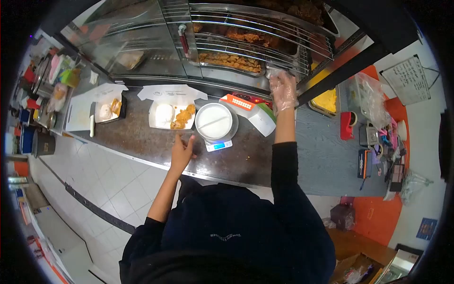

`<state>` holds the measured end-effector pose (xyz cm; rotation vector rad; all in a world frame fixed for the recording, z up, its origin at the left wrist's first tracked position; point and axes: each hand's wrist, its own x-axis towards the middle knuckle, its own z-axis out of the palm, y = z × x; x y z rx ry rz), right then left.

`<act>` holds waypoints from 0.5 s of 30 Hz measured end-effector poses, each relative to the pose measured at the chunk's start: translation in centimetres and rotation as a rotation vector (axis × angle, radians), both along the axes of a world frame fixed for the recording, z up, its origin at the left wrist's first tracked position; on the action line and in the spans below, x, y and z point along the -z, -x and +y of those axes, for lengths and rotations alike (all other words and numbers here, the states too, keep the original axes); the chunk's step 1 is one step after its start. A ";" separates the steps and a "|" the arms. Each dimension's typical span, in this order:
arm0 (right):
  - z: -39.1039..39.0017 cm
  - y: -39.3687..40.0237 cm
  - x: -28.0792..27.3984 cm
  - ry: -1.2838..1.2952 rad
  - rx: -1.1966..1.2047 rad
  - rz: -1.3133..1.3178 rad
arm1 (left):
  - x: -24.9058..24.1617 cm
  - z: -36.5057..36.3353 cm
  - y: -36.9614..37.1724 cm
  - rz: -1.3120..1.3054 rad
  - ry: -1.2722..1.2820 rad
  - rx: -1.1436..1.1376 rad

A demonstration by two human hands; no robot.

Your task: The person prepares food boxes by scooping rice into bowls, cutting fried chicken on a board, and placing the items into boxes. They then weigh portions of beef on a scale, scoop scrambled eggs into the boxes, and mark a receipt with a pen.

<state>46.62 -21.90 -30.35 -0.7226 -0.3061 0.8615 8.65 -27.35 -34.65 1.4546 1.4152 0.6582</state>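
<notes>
My left hand (182,152) is bare, its fingers apart and empty, just below an open white box (159,124) of rice and fried pieces (181,118). My right hand (283,91), in a clear plastic glove, reaches to the glass cabinet's opening, beside a metal tray of fried food (231,61); whether its fingers hold anything is hard to make out. Between the hands a round white container (214,121) stands on a scale (219,146) with a lit blue display. A red, white and green carton (257,117) lies right of it.
Another open box (109,110) and a knife (91,124) are at the counter's left. Wire racks (265,26) and a dark frame post (331,71) border the cabinet. A tray of yellow food (326,101) and a red tape dispenser (347,126) are on the right.
</notes>
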 end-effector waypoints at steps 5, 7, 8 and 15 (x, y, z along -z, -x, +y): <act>-1.4 0.0 -0.7 0.172 -0.022 0.072 | -0.3 -2.7 -0.2 0.011 -0.043 -0.086; -1.8 -0.6 -1.3 0.407 -0.135 0.056 | -0.5 -3.6 -0.6 0.017 -0.057 -0.100; -1.9 -0.7 -1.5 0.404 -0.109 0.018 | -0.7 -3.9 -1.2 0.001 -0.063 -0.079; -5.2 0.0 -3.2 0.341 -0.163 0.019 | 0.4 -4.9 -14.4 -0.266 0.017 0.597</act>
